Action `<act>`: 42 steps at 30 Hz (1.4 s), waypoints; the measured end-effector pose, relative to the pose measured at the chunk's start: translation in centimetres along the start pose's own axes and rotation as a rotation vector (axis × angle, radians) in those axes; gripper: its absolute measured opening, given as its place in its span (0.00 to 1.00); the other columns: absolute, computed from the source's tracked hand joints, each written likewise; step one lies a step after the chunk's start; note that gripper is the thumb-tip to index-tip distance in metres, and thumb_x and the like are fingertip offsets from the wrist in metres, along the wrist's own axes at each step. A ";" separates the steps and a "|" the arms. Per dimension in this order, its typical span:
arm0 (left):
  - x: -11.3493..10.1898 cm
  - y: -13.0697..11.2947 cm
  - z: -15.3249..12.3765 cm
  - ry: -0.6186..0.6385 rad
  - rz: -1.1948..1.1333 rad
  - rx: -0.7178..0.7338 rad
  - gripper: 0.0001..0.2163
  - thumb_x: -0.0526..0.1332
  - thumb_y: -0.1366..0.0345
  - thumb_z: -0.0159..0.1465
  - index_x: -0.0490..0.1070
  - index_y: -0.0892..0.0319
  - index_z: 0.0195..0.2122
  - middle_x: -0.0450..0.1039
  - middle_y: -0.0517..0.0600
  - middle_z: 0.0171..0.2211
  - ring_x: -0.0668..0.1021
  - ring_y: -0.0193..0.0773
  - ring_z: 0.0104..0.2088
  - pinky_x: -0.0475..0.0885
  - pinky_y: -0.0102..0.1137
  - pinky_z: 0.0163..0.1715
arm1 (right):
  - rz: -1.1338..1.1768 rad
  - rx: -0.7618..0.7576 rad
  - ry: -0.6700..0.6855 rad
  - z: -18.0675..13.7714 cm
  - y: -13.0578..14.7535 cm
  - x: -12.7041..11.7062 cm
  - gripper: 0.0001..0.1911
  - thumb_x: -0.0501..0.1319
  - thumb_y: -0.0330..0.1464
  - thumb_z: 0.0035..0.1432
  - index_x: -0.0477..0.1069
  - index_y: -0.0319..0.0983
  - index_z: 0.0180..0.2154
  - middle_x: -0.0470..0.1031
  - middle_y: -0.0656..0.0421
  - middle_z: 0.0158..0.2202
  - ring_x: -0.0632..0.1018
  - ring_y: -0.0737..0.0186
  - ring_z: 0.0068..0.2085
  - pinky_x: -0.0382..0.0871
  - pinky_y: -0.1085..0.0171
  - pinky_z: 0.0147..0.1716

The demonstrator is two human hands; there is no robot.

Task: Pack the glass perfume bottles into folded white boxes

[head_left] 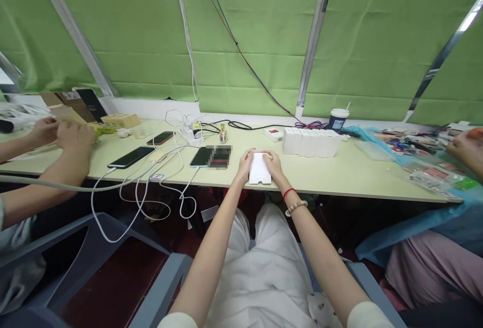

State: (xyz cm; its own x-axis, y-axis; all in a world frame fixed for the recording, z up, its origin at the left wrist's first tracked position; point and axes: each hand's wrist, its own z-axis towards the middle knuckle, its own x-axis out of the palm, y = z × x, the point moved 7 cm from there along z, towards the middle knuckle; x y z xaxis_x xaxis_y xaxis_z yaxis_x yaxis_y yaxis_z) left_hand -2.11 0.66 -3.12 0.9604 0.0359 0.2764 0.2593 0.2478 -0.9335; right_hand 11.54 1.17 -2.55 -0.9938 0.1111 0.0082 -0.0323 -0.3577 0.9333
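A small white box [260,169] rests at the front edge of the table, with a notch showing at its near end. My left hand [245,164] is closed along its left side, and my right hand [274,164] grips the right side. The fingers curl around the far part of the box, so that end is partly hidden. Behind and to the right stands a row of several similar white boxes [311,143]. Farther back, a flat white packet with a red mark [273,135] lies beside that row.
Phones with charging cables lie left, one phone [211,157] nearest my left hand. White cables [139,197] hang over the edge. A power strip [190,134], small bottle [223,134] and lidded cup [337,119] stand at the back. Co-workers' hands [75,137] work at both sides.
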 end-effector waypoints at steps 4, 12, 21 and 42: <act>0.1 0.2 0.2 0.005 0.003 -0.001 0.19 0.62 0.54 0.54 0.70 0.60 0.42 0.72 0.52 0.37 0.73 0.35 0.32 0.67 0.26 0.29 | 0.065 0.046 0.061 0.4 -0.5 -0.3 0.12 0.59 0.39 0.44 0.68 0.39 0.30 0.71 0.58 0.34 0.71 0.62 0.34 0.65 0.64 0.32; 1.0 -0.6 -0.4 0.083 0.019 0.021 0.17 0.61 0.52 0.55 0.69 0.59 0.40 0.72 0.50 0.35 0.73 0.34 0.32 0.67 0.26 0.29 | 0.203 0.095 0.057 0.5 -1.0 -0.8 0.20 0.61 0.48 0.44 0.67 0.38 0.31 0.70 0.59 0.34 0.71 0.67 0.31 0.64 0.68 0.28; 1.8 -0.8 -1.0 0.179 0.057 -0.017 0.23 0.67 0.57 0.49 0.64 0.57 0.45 0.70 0.48 0.32 0.74 0.35 0.29 0.68 0.27 0.27 | 0.237 0.084 -0.003 0.4 -0.8 -1.3 0.20 0.63 0.46 0.45 0.70 0.36 0.32 0.71 0.57 0.36 0.71 0.66 0.33 0.65 0.68 0.29; 2.6 -0.2 -1.4 0.249 0.066 -0.101 0.20 0.63 0.59 0.52 0.55 0.54 0.42 0.66 0.45 0.32 0.72 0.34 0.28 0.68 0.26 0.25 | 0.210 0.108 0.021 0.3 -0.7 -0.9 0.18 0.62 0.44 0.44 0.71 0.37 0.32 0.71 0.58 0.33 0.70 0.66 0.31 0.63 0.68 0.27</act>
State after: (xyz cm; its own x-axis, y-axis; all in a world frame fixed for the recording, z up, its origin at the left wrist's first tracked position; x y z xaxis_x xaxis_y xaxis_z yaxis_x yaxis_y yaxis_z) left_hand 0.45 -0.64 -2.54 0.9678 -0.1933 0.1612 0.1922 0.1541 -0.9692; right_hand 12.53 1.64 -3.14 -0.9796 0.0251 0.1994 0.1855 -0.2700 0.9448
